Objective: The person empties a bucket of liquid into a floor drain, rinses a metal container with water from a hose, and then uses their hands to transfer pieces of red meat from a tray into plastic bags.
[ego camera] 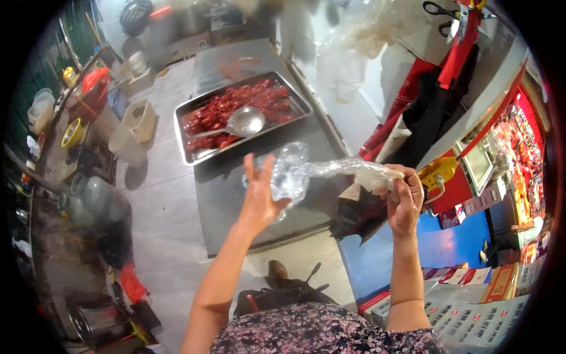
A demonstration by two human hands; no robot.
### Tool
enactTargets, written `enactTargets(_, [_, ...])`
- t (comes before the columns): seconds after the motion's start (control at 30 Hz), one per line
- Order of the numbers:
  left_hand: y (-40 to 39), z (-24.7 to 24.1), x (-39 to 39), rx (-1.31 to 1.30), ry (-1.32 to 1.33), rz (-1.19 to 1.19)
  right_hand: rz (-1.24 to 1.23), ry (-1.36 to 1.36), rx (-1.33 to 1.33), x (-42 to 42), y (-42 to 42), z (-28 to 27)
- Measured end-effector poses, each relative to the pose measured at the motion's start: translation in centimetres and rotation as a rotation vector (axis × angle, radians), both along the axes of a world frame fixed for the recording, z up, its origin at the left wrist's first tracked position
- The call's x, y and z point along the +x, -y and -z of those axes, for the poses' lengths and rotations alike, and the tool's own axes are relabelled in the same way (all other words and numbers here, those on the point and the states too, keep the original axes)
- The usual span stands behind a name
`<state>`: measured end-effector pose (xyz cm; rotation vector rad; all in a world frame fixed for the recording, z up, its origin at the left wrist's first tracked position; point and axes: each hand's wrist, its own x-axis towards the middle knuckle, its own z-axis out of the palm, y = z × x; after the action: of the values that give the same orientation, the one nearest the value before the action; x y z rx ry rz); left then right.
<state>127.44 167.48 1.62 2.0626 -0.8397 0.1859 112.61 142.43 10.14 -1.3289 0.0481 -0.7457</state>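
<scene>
A bundle of clear plastic film or bags point(353, 170) stretches between my hands over the near part of a dark grey table point(239, 212). My right hand point(404, 199) is closed on its right end. My left hand point(258, 194) has its fingers spread beside the puffed-out left part of the plastic; whether it touches it is unclear. Beyond my hands lies a rectangular metal tray point(305, 108) with chunks of glossy red food point(221, 106), perhaps meat. A perforated metal ladle point(246, 121) rests on the food, its handle pointing left.
Red and black cloths point(424, 106) and scissors point(442, 11) hang at the right, near a yellow power socket point(440, 170). Printed cartons point(473, 318) are stacked at the lower right. Plastic tubs point(139, 119) and large clear bottles point(101, 199) stand at the left. A person point(526, 234) is far right.
</scene>
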Motion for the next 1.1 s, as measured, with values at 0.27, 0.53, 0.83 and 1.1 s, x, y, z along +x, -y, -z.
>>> enactTargets(0.27, [-5.9, -2.3, 6.6, -0.307, -0.209, 0.203, 0.03, -0.301, -0.384, 3.5, -8.0, -2.4])
enactTargets(0.53, [-26.0, -2.7, 11.8, -0.759, -0.539, 0.026, 0.245, -0.466, -0.976, 9.2, -23.9, 1.2])
enactTargets(0.83, [-43.8, -4.7, 14.5, -0.9, -0.788, 0.403, 0.237, -0.592, -0.641, 16.0, -35.6, 5.7])
enactTargets(1.1, [-48.6, -6.0, 16.6, 0.501, -0.055, 0.819, 0.342, -0.42, -0.109, 22.8, -37.5, 7.4])
